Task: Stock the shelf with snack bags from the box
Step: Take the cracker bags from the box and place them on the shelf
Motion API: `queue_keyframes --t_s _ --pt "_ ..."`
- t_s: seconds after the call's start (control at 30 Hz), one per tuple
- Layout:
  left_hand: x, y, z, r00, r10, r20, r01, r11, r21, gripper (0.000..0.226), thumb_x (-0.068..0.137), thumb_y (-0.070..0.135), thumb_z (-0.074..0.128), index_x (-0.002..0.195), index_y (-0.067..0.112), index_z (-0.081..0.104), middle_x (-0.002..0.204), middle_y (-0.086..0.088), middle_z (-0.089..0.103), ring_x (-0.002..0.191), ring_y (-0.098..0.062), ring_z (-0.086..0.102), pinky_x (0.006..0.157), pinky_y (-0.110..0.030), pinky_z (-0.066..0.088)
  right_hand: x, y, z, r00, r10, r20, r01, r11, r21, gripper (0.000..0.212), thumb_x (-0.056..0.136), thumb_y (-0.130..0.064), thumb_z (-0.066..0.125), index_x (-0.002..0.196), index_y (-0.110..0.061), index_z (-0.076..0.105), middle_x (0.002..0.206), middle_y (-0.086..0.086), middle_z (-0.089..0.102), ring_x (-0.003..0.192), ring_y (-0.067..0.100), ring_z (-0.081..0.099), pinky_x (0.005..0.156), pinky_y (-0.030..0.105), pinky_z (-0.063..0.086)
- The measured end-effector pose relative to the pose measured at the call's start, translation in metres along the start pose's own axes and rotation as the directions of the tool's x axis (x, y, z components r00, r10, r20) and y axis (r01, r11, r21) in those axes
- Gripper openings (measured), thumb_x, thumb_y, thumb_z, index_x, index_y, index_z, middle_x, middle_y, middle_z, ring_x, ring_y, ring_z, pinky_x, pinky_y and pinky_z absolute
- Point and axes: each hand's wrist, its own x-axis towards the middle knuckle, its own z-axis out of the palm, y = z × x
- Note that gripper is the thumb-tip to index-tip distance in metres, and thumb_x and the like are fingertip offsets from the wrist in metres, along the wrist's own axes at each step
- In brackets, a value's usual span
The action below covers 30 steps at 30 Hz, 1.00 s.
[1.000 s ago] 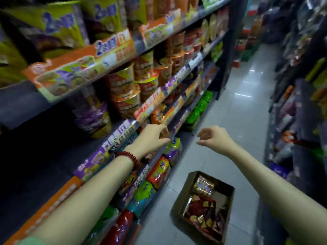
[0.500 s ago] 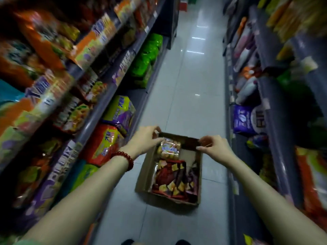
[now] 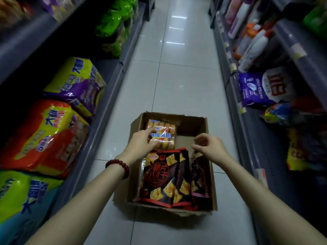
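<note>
Aisle floor (image 3: 177,82), box (image 3: 203,131); left hand (image 3: 141,142) on cake bag (image 3: 163,131), right hand (image 3: 210,145) grip empty, half-curled.

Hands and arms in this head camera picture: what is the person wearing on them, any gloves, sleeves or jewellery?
No gloves: both the left hand and the right hand are bare, and both forearms are bare as far as the picture shows, with no sleeve visible. The left wrist carries a bracelet of round, glossy dark red beads. No rings or a watch show on the fingers or the right wrist.

Brown cardboard box (image 3: 210,156): inside, black-and-red bag (image 3: 164,177) patterned with yellow crackers; beyond it, clear pack (image 3: 163,137) of golden cakes, blue lettering; dark red bead bracelet (image 3: 118,165) beside box
</note>
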Motion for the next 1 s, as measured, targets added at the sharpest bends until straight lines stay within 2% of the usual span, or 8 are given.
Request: queue_keyframes --t_s 0.17,0.3,0.37,0.5,0.63,0.77,0.9,1.0 --pt "0.017 -0.038 0.042 1.000 -0.014 0.016 0.015 0.999 -0.045 0.054 0.088 0.034 0.063 0.136 0.017 0.046 0.131 -0.005 0.056 0.115 -0.020 0.055 0.094 -0.032 0.047 0.018 0.029 0.038 1.000 -0.008 -0.014 0.008 0.999 0.039 0.034 0.081 -0.032 0.072 0.112 -0.018 0.063 0.104 -0.001 0.065 0.096 0.012 0.061 0.080 0.023 0.050" --pt "0.013 -0.057 0.064 0.998 -0.061 0.033 0.065 0.992 -0.110 0.052 0.089 0.033 0.062 0.135 0.017 0.045 0.132 -0.004 0.054 0.118 -0.019 0.053 0.091 -0.027 0.046 0.023 0.038 0.060 0.999 0.016 -0.041 -0.013 0.998 0.066 0.036 0.082 -0.030 0.072 0.115 -0.018 0.061 0.106 0.000 0.064 0.099 0.014 0.061 0.082 0.027 0.052" --pt "0.008 -0.065 0.074 0.993 -0.095 0.063 0.104 0.979 -0.175 0.053 0.089 0.033 0.062 0.136 0.018 0.043 0.132 -0.003 0.053 0.118 -0.018 0.052 0.090 -0.027 0.046 0.023 0.042 0.068 0.999 0.031 -0.041 -0.028 0.997 0.076 0.036 0.083 -0.029 0.071 0.116 -0.018 0.060 0.106 -0.001 0.064 0.098 0.013 0.061 0.079 0.024 0.052" --pt "0.003 -0.082 0.088 0.979 -0.176 0.102 0.195 0.955 -0.223 0.061 0.087 0.041 0.061 0.139 0.018 0.038 0.133 -0.007 0.051 0.118 -0.021 0.053 0.096 -0.041 0.050 0.022 0.048 0.078 0.999 0.032 -0.038 -0.029 0.997 0.073 0.036 0.084 -0.028 0.070 0.117 -0.019 0.060 0.102 -0.004 0.064 0.093 0.009 0.060 0.067 0.013 0.045" --pt "0.000 -0.090 0.097 0.966 -0.229 0.122 0.253 0.935 -0.248 0.061 0.089 0.042 0.060 0.139 0.015 0.037 0.130 -0.007 0.054 0.114 -0.020 0.055 0.092 -0.036 0.050 0.019 0.051 0.075 0.998 0.032 -0.061 -0.025 0.994 0.105 0.035 0.087 -0.029 0.067 0.119 -0.017 0.059 0.105 -0.002 0.064 0.096 0.011 0.060 0.075 0.023 0.052" --pt "0.002 -0.091 0.104 0.950 -0.262 0.168 0.298 0.923 -0.244 0.065 0.091 0.041 0.056 0.143 0.013 0.031 0.134 -0.009 0.052 0.119 -0.023 0.053 0.097 -0.039 0.048 0.015 0.054 0.064 0.991 -0.007 -0.131 0.020 0.995 0.101 0.031 0.090 -0.029 0.063 0.118 -0.017 0.060 0.103 -0.004 0.063 0.090 0.004 0.057 0.067 0.011 0.042" --pt "0.000 -0.082 0.114 0.948 -0.262 0.180 0.301 0.920 -0.249 0.060 0.092 0.037 0.056 0.141 0.011 0.034 0.134 -0.010 0.051 0.119 -0.023 0.053 0.096 -0.036 0.048 0.009 0.060 0.055 0.982 -0.014 -0.187 0.035 0.993 0.115 0.029 0.091 -0.028 0.061 0.117 -0.016 0.062 0.103 -0.003 0.065 0.097 0.011 0.060 0.081 0.022 0.048" --pt "-0.007 -0.065 0.122 0.976 -0.195 0.101 0.213 0.951 -0.226 0.062 0.093 0.040 0.053 0.143 0.011 0.032 0.144 -0.010 0.038 0.131 -0.023 0.040 0.105 -0.035 0.037 0.003 0.067 0.051 0.973 -0.015 -0.232 0.044 0.992 0.122 0.024 0.090 -0.027 0.062 0.112 -0.017 0.064 0.100 -0.005 0.065 0.096 0.011 0.061 0.086 0.029 0.051"
